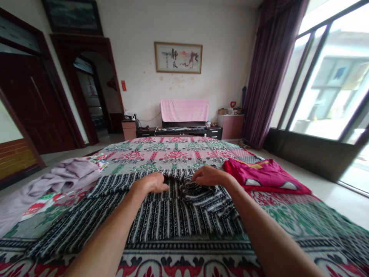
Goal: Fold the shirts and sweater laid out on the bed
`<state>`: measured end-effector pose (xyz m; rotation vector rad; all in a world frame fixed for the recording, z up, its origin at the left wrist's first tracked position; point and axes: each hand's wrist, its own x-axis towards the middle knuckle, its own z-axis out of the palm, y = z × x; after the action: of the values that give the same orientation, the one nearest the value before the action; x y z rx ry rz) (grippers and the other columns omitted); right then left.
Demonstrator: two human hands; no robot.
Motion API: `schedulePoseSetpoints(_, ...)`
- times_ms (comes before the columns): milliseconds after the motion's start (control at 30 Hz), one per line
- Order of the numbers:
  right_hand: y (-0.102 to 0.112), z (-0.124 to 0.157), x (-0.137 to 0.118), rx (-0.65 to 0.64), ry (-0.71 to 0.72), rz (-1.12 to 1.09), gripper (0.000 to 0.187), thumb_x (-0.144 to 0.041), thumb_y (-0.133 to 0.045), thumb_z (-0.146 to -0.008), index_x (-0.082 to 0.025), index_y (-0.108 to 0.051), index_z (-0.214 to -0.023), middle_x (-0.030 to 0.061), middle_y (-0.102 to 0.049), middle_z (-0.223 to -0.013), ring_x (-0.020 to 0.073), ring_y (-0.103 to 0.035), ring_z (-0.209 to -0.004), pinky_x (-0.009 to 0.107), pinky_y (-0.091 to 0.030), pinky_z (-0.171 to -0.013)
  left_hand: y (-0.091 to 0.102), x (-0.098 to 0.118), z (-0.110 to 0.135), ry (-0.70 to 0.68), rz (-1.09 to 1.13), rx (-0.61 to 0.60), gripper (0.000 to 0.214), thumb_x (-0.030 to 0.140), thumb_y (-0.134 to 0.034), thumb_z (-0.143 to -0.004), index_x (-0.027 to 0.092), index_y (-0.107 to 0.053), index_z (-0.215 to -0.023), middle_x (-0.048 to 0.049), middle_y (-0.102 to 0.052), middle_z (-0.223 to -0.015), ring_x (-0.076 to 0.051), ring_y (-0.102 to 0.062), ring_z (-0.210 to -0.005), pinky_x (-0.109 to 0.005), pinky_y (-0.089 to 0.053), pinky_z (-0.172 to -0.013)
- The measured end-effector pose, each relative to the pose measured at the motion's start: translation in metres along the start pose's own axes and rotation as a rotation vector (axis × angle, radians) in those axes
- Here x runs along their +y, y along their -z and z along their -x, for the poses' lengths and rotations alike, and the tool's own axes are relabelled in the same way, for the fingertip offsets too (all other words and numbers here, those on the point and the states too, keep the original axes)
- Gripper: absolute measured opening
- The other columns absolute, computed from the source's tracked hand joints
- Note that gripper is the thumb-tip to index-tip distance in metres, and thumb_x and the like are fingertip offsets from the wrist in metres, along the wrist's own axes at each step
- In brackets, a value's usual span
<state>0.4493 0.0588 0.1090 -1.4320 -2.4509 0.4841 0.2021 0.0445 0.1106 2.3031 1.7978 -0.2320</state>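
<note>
A black-and-white striped garment (155, 215) lies spread across the patterned bedspread (173, 154) in front of me. My left hand (151, 184) rests on its upper middle with fingers curled down into the cloth. My right hand (209, 176) sits just to the right, fingers bent and pinching a bunched fold of the same striped fabric. Both forearms reach in from the bottom edge.
A folded red garment (263, 175) lies on the bed to the right. A crumpled lilac cloth (62, 179) lies on the left. Beyond the bed stand a low TV cabinet (184, 130) under a pink towel, a doorway at left and large windows (325, 84) at right.
</note>
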Motion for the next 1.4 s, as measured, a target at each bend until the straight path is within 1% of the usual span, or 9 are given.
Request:
schedulePoseSetpoints(100, -0.007, -0.004, -0.013, 0.133, 0.061, -0.022, 0.030, -0.028, -0.050, -0.077, -0.018, -0.076, -0.088, 0.0018, -0.073, -0.081, 0.0143, -0.063, -0.073, 0.022, -0.044, -0.067, 0.015, -0.003, 0.006, 0.048, -0.015, 0.142, 0.037, 0.041, -0.044, -0.080, 0.018, -0.073, -0.085, -0.0095, -0.073, -0.083, -0.023, -0.068, -0.080, -0.031, -0.049, -0.071)
schedulePoseSetpoints(233, -0.035, -0.013, -0.026, 0.268, 0.090, 0.127, 0.029, -0.033, -0.051, -0.079, -0.018, -0.074, -0.090, 0.0071, -0.072, -0.093, 0.0199, -0.063, -0.087, 0.027, -0.044, -0.079, 0.005, -0.009, 0.000, -0.035, -0.043, 0.349, 0.045, 0.040, -0.054, -0.076, 0.028, -0.063, -0.118, -0.0064, -0.065, -0.121, -0.026, -0.059, -0.111, -0.035, -0.045, -0.092)
schedulePoseSetpoints(400, -0.057, -0.017, -0.022, 0.181, 0.128, 0.204, 0.034, -0.020, -0.050, -0.074, -0.021, -0.070, -0.101, 0.0061, -0.070, -0.103, 0.0204, -0.062, -0.098, 0.027, -0.043, -0.087, -0.029, -0.023, -0.022, -0.040, 0.030, 0.148, 0.067, 0.061, -0.044, -0.080, 0.029, -0.043, -0.139, -0.0087, -0.032, -0.152, -0.029, -0.033, -0.137, -0.040, -0.032, -0.108)
schedulePoseSetpoints(600, -0.062, -0.018, -0.015, 0.158, 0.205, 0.197, 0.036, -0.020, -0.048, -0.076, -0.022, -0.066, -0.106, 0.0057, -0.067, -0.110, 0.0210, -0.058, -0.104, 0.031, -0.040, -0.092, -0.033, -0.029, -0.027, -0.019, 0.015, 0.100, 0.072, 0.058, -0.041, -0.083, 0.020, -0.035, -0.145, -0.0143, -0.024, -0.154, -0.029, -0.026, -0.140, -0.039, -0.027, -0.111)
schedulePoseSetpoints(833, -0.066, -0.014, -0.013, 0.072, 0.208, 0.189, 0.047, -0.022, -0.043, -0.080, -0.019, -0.055, -0.126, 0.0093, -0.057, -0.130, 0.0247, -0.050, -0.116, 0.040, -0.037, -0.096, -0.031, -0.032, -0.027, -0.056, 0.066, 0.162, 0.070, 0.039, -0.045, -0.083, 0.016, -0.026, -0.147, -0.0133, -0.029, -0.153, -0.025, -0.031, -0.139, -0.035, -0.030, -0.110)
schedulePoseSetpoints(1000, -0.066, -0.012, -0.014, 0.052, 0.218, 0.201, 0.050, -0.021, -0.042, -0.081, -0.023, -0.053, -0.129, 0.0058, -0.050, -0.139, 0.0251, -0.046, -0.121, 0.043, -0.037, -0.098, -0.031, -0.029, -0.024, 0.033, 0.017, 0.287, 0.043, 0.017, -0.045, -0.079, 0.019, -0.057, -0.120, -0.0104, -0.060, -0.127, -0.023, -0.056, -0.117, -0.032, -0.042, -0.099)
schedulePoseSetpoints(1100, -0.060, -0.014, -0.017, 0.057, 0.235, 0.129, 0.041, -0.021, -0.043, -0.082, -0.023, -0.060, -0.120, 0.0043, -0.057, -0.132, 0.0218, -0.051, -0.117, 0.036, -0.038, -0.098, -0.032, -0.030, -0.022, 0.149, -0.034, 0.386, 0.038, 0.009, -0.041, -0.077, 0.018, -0.063, -0.107, -0.0128, -0.066, -0.112, -0.026, -0.062, -0.106, -0.036, -0.047, -0.091)
schedulePoseSetpoints(1233, -0.040, -0.016, -0.013, 0.215, 0.100, 0.018, 0.038, -0.022, -0.033, -0.090, -0.017, -0.063, -0.114, 0.0067, -0.066, -0.117, 0.0173, -0.059, -0.106, 0.027, -0.040, -0.094, -0.029, -0.034, -0.020, 0.156, -0.056, 0.336, 0.037, 0.009, -0.043, -0.074, 0.018, -0.065, -0.103, -0.0130, -0.066, -0.111, -0.027, -0.062, -0.105, -0.036, -0.049, -0.088)
schedulePoseSetpoints(1400, -0.022, -0.015, 0.020, 0.313, -0.233, 0.129, 0.043, -0.016, -0.038, -0.084, -0.014, -0.057, -0.122, 0.0130, -0.057, -0.130, 0.0248, -0.053, -0.116, 0.037, -0.039, -0.098, -0.016, -0.026, -0.019, -0.002, 0.000, 0.303, 0.057, 0.011, -0.048, -0.069, 0.021, -0.057, -0.125, -0.0089, -0.057, -0.132, -0.024, -0.053, -0.121, -0.031, -0.043, -0.100)
